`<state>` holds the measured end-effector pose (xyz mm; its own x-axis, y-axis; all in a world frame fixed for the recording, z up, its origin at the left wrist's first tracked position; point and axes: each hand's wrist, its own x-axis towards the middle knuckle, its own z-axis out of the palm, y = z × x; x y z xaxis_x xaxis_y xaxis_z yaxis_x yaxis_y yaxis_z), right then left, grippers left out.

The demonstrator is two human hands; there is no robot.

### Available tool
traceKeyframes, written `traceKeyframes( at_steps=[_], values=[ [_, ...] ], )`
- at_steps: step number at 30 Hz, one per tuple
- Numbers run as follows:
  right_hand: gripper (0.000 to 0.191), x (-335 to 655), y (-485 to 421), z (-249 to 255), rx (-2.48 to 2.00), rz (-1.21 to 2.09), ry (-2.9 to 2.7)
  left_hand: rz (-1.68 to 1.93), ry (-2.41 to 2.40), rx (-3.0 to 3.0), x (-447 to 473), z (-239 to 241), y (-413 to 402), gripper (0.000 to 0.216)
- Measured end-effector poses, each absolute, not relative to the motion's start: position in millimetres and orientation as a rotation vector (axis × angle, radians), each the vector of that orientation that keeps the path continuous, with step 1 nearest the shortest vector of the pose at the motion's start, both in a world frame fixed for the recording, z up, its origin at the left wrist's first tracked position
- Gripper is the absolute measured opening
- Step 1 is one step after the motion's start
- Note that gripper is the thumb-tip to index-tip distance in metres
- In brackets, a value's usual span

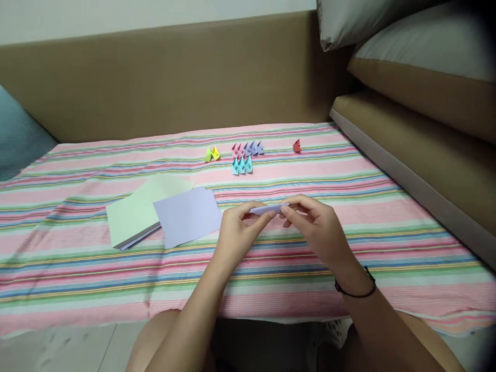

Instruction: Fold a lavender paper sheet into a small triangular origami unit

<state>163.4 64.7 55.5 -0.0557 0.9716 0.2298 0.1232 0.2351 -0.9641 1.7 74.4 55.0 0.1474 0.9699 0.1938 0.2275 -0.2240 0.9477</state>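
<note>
Between my two hands is a narrow piece of folded lavender paper (260,210), held up above the striped cloth. My left hand (239,227) pinches its left part between thumb and fingers. At the right end, my right hand (315,222) grips it the same way, thumb on the near side. To the left of my left hand lie flat lavender sheets (189,216), partly over a stack of pale green paper (143,209). Beyond my hands stand small folded paper pieces: pink ones (237,151), lavender ones (253,149) and turquoise ones (242,166).
Two yellow folded pieces (212,154) sit left of the group, a red one (296,146) to the right. A striped cloth (96,279) covers the seat. Behind rises a tan backrest (174,82); stacked cushions (422,150) border the right, a blue cushion (19,137) the left.
</note>
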Motion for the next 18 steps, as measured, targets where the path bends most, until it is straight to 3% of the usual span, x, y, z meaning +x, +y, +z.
traceKeyframes(
  at_steps=[8, 18],
  values=[
    [0.013, 161, 64, 49, -1.095, 1.008, -1.646, 0.959, 1.187, 1.607, -7, 57, 72, 0.025],
    [0.016, 156, 54, 50, -1.112, 0.947, -1.752, 1.057, 1.171, 1.673, -16, 59, 60, 0.014]
  ],
)
